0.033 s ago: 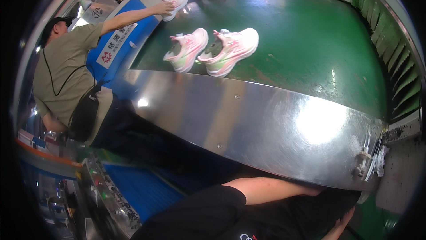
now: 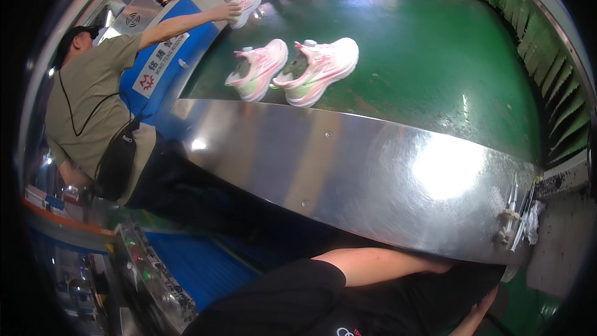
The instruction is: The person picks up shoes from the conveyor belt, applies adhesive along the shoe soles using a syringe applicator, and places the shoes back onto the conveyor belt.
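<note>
My left forearm (image 2: 382, 266) reaches across my body from a black sleeve, below the metal ledge (image 2: 373, 177). Its hand is hidden by dark cloth. At the lower right shows a strip of bare skin (image 2: 482, 312); I cannot tell which part of an arm or hand it is. No held thing shows there. Beyond the ledge, a pink and white sneaker (image 2: 258, 70) and its mate, another sneaker (image 2: 320, 72), stand side by side on a green conveyor belt (image 2: 423, 69). Both are apart from my arms.
At the left a person in an olive shirt (image 2: 93, 87) stretches an arm over the belt, with a hand (image 2: 227, 11) at a white and pink shoe (image 2: 245, 11). Thin tools (image 2: 512, 211) lie on the ledge's right end. Green strip curtains (image 2: 556, 87) hang at the right.
The sneakers, the ledge's screws and the other person appear very slightly further left in the picture. My arms stay as they were.
</note>
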Demonstrator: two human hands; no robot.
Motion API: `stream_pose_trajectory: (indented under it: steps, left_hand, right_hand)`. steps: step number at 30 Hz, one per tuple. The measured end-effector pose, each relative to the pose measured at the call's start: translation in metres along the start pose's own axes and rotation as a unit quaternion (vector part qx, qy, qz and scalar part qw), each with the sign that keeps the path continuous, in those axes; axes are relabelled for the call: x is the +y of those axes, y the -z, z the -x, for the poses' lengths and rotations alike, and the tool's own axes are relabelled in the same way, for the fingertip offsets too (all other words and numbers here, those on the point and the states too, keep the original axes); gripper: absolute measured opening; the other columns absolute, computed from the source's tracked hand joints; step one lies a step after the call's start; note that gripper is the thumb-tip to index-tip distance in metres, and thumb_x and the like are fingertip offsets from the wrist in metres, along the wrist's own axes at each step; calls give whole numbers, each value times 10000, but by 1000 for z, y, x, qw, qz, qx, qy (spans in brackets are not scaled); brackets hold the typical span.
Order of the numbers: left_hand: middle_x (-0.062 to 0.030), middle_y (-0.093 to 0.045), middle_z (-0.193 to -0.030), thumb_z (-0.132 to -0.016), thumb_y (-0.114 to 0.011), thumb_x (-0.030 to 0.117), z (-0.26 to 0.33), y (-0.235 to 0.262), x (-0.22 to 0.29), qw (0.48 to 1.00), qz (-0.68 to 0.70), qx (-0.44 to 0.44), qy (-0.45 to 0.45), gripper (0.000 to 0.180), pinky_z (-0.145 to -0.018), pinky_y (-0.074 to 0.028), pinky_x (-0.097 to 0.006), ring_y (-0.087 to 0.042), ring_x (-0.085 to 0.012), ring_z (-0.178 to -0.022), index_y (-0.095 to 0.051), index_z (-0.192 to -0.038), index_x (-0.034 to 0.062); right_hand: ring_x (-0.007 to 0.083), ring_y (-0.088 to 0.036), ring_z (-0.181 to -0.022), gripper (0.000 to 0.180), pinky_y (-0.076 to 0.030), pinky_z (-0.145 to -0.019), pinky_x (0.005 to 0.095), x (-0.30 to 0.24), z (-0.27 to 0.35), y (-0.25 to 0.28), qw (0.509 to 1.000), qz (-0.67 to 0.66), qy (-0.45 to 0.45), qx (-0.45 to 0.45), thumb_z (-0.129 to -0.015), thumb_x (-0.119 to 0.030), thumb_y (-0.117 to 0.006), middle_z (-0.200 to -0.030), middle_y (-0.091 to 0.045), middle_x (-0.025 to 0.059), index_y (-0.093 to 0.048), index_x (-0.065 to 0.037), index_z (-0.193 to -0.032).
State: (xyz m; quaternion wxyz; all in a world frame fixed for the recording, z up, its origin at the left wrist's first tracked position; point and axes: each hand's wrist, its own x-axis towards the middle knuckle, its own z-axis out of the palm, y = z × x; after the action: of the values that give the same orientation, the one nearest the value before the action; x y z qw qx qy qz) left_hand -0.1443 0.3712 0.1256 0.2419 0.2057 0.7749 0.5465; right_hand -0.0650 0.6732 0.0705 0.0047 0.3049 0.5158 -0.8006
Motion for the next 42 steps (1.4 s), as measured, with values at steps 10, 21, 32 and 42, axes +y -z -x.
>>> stream_pose_trajectory:
  steps: [10,21,32,42]
  left_hand:
    - [-191,-540,-1206,-942,-460,270,-35,-5,12,999,-14,13,29,360,-950,-399,-382,-528,-319,-1081,-524,-1219,49]
    - [-180,-541,-1215,-938,-474,275,-4,-9,15,999,-7,-1,44,360,-963,-390,-372,-524,-307,-1098,-527,-1225,64]
    - [-168,-543,-1224,-933,-488,279,56,20,-3,996,8,-49,76,361,-976,-382,-362,-521,-296,-1115,-529,-1231,80]
    - [-175,-568,-1203,-928,-488,271,185,159,142,982,58,-177,29,367,-973,-412,-365,-533,-306,-1136,-566,-1184,19]
  right_hand:
    - [215,-584,-966,331,-469,-875,338,-36,3,-36,997,-46,23,-49,-913,-169,-458,-1085,-599,124,-527,18,-1177]
    - [228,-551,-1034,361,-449,-910,351,-53,12,-38,991,105,64,-58,-902,-196,-482,-1160,-564,124,-512,1,-1203]
    - [142,-567,-872,232,-434,-781,262,-65,44,-85,971,147,171,76,-853,-73,-597,-976,-625,73,-603,8,-1071]
    - [220,-541,-742,231,-438,-674,294,-179,136,-206,744,471,413,-232,-695,-48,-706,-857,-587,96,-638,-12,-912]
